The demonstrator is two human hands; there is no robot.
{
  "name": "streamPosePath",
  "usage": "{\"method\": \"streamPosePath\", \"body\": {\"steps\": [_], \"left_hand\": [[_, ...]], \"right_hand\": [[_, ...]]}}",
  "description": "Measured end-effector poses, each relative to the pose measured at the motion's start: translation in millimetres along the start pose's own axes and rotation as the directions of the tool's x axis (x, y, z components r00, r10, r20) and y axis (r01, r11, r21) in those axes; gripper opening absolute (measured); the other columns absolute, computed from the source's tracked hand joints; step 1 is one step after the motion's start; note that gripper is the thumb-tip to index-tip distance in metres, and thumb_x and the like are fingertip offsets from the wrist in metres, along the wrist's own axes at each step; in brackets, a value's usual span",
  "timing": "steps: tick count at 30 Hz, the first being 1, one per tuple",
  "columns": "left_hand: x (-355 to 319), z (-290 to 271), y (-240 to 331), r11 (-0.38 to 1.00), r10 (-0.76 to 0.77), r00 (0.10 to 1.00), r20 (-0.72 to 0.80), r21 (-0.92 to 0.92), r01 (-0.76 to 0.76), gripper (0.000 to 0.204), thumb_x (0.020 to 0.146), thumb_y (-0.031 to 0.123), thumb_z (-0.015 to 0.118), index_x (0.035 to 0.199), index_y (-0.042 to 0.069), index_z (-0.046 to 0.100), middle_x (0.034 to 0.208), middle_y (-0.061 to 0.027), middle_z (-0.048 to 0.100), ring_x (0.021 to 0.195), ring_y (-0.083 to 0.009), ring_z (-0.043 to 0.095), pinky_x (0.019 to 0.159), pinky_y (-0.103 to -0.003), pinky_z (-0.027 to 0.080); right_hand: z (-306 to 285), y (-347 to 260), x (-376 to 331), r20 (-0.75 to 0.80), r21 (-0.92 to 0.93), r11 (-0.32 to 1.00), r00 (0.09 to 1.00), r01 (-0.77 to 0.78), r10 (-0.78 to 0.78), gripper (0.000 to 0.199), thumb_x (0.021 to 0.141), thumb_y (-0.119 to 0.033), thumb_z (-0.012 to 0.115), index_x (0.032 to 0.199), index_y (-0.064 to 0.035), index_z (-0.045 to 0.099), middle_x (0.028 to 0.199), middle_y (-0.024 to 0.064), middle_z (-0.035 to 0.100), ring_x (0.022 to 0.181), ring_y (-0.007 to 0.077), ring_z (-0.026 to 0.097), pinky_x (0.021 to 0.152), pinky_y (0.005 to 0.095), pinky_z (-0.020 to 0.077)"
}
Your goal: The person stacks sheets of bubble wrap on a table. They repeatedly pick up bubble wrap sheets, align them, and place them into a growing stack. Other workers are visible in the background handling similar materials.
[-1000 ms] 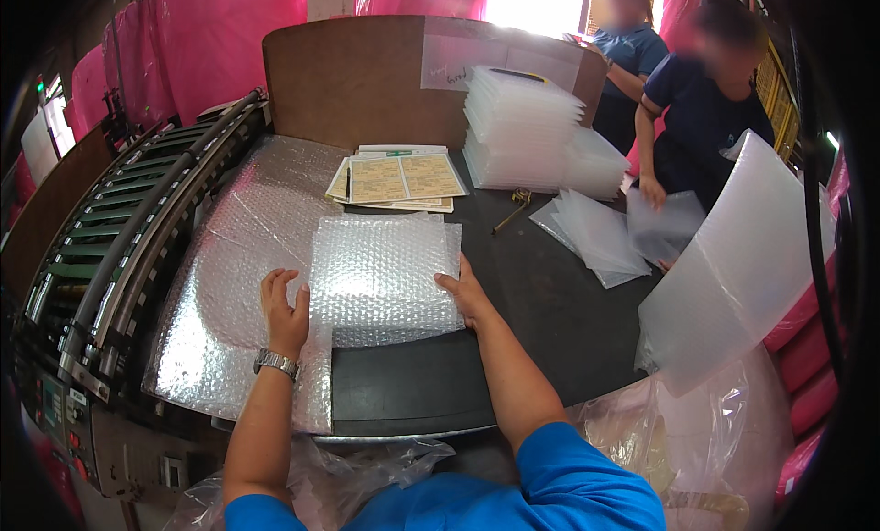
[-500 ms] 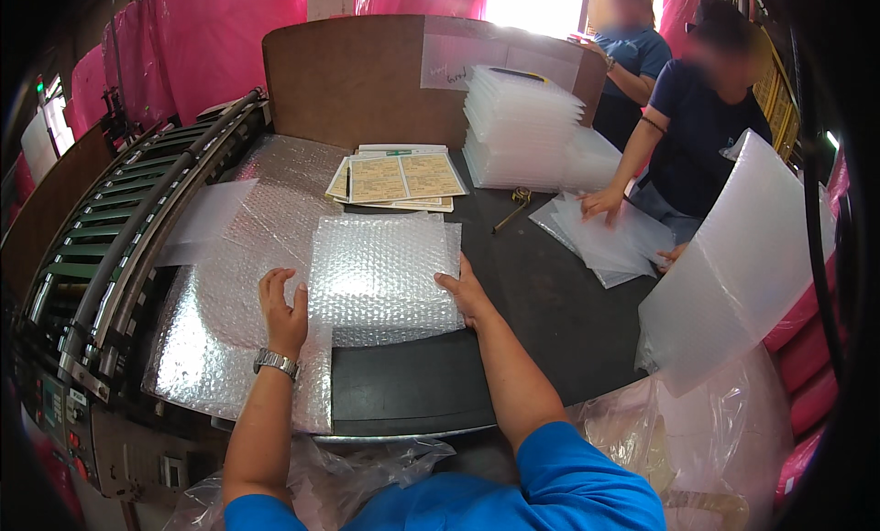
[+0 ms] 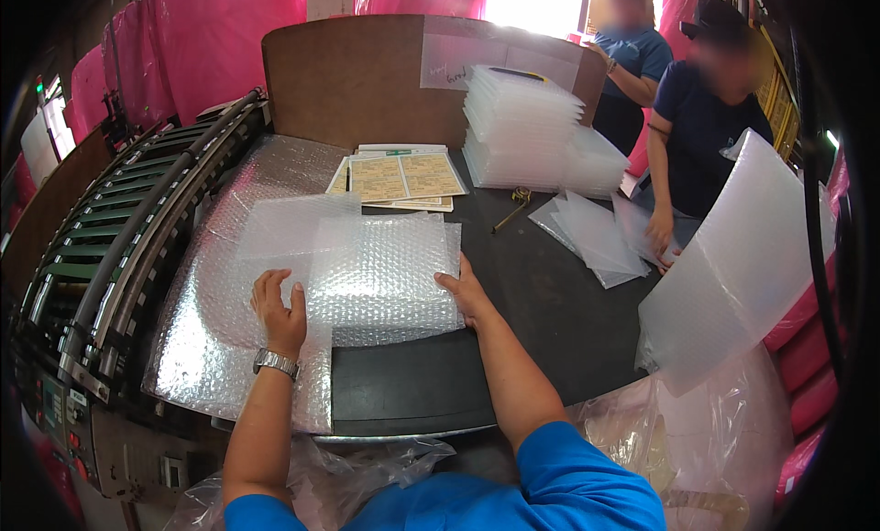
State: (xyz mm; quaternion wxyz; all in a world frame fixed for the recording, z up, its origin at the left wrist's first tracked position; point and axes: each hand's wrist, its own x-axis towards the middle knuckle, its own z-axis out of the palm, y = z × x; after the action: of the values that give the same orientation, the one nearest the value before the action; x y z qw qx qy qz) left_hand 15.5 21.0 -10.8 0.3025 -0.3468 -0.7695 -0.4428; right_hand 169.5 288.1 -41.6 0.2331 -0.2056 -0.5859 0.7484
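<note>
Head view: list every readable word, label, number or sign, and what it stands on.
Handwriting on the translucent sheet on the brown board: dark marks, not transcribed here.
Print on the yellowish forms: too small to read.
Markings on the control panel at lower left: too small and blurred to read.

Above the wide brown upright board (image 3: 367, 82), a white rectangular window (image 3: 533, 1) blows out; below the board, glare whitens clear plastic bubble-wrap sheets (image 3: 390, 279); right of it, two blue-shirted co-workers' heads (image 3: 729, 54) blur; black fisheye corners surround it
</note>
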Motion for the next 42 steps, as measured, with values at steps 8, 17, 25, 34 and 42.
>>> {"method": "streamPosePath", "body": {"steps": [8, 17, 25, 34, 42], "left_hand": [[-11.1, 11.0, 9.0, 0.865, -0.236, 0.72, 0.653, 0.479, -0.15, 0.068, 0.081, 0.057, 0.044, 0.135, 0.018, 0.032, 0.142, -0.0145, 0.023, 0.132, -0.0313, 0.02, 0.102, -0.061, 0.007], [-30.6, 16.8, 41.5, 0.883, 0.338, 0.541, 0.77, -0.06, -0.466, 0.05, 0.074, 0.047, 0.06, 0.114, 0.018, 0.052, 0.118, -0.0073, 0.049, 0.121, -0.0273, 0.038, 0.102, -0.058, 0.015], [-31.3, 25.0, 33.7, 0.857, 0.441, 0.476, 0.761, -0.201, -0.474, 0.044, 0.074, 0.039, 0.062, 0.108, 0.012, 0.053, 0.115, -0.0096, 0.051, 0.117, -0.0259, 0.042, 0.103, -0.055, 0.018], [-3.5, 5.8, 9.2, 0.964, 0.232, 0.966, 0.109, 0.103, -0.244, 0.103, 0.059, 0.051, 0.073, 0.135, 0.007, 0.02, 0.139, -0.018, 0.024, 0.13, -0.0302, 0.022, 0.104, -0.053, 0.009], [-13.6, -38.8, 46.6, 0.76, -0.024, 0.91, 0.413, -0.584, 0.285, 0.121, 0.051, 0.037, 0.084, 0.138, 0.002, 0.007, 0.132, -0.0199, 0.033, 0.12, -0.0292, 0.038, 0.1, -0.041, 0.031]], "right_hand": [[3.6, -3.5, -3.5, 0.023, -0.057, 0.997, 0.999, 0.046, -0.045, 0.077, 0.078, -0.003, 0.057, 0.139, -0.0027, 0.01, 0.126, 0.0182, 0.041, 0.112, 0.0257, 0.044, 0.094, 0.0331, 0.0359], [0.1, 7.6, 8.0, 0.01, 0.075, 0.996, 0.999, 0.037, -0.038, 0.076, 0.082, -0.016, 0.06, 0.138, -0.0014, 0.011, 0.13, 0.0183, 0.037, 0.115, 0.0252, 0.041, 0.096, 0.0338, 0.0341], [8.5, 2.1, 0.3, -0.008, -0.059, 0.994, 0.996, 0.088, -0.089, 0.079, 0.069, 0.004, 0.065, 0.134, -0.0044, 0.021, 0.12, 0.0154, 0.045, 0.107, 0.0251, 0.047, 0.09, 0.0336, 0.04], [5.5, -89.6, -34.9, 0.216, -0.366, 0.776, 0.858, 0.513, -0.466, 0.093, 0.058, -0.002, 0.064, 0.138, -0.0065, 0.018, 0.132, 0.0143, 0.035, 0.124, 0.0236, 0.031, 0.103, 0.0317, 0.0221], [37.4, -201.8, -106.8, 0.649, -0.647, 0.351, 0.731, 0.677, -0.211, 0.093, 0.06, -0.008, 0.061, 0.141, -0.0171, 0.017, 0.124, 0.0178, 0.046, 0.109, 0.0275, 0.048, 0.096, 0.0319, 0.0347]]}}
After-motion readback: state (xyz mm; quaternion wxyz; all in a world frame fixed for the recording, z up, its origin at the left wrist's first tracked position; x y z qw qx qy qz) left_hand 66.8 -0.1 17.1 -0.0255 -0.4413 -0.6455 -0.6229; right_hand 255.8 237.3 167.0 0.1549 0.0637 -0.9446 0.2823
